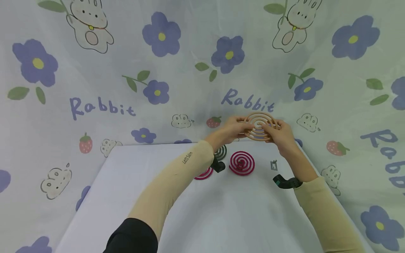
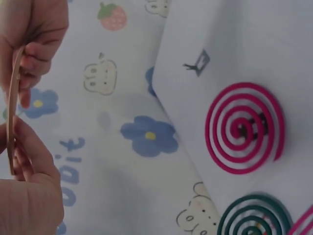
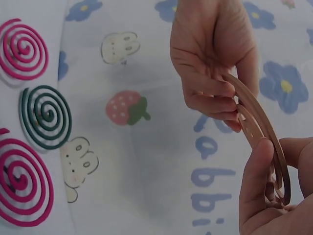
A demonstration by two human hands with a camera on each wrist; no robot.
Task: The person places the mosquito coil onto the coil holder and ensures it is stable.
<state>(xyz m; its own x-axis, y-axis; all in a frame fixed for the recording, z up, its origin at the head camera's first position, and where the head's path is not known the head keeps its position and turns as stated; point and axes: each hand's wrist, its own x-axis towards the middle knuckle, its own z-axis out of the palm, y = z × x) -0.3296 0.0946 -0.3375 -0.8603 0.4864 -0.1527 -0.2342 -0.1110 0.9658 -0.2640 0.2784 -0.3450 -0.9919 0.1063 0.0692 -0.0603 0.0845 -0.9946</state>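
A tan mosquito coil [image 1: 259, 123] is held up above the back of the table, its flat spiral facing the head camera. My left hand [image 1: 233, 129] pinches its left edge between thumb and fingers. On the opposite edge, my right hand [image 1: 281, 135] grips it with the thumb on the near face. Both wrist views show the coil nearly edge-on between the two hands. Below lie a pink coil [image 1: 242, 163], a dark green coil [image 3: 46, 117] and a second pink coil [image 3: 23, 49]; my left forearm partly hides the last two in the head view.
A small metal coil stand [image 1: 273, 165] lies on the white table [image 1: 234, 218], to the right of the pink coil. Behind the table hangs a cloth [image 1: 190, 77] printed with rabbits and flowers. Dark wrist cameras [image 1: 286, 182] stick out from both wrists.
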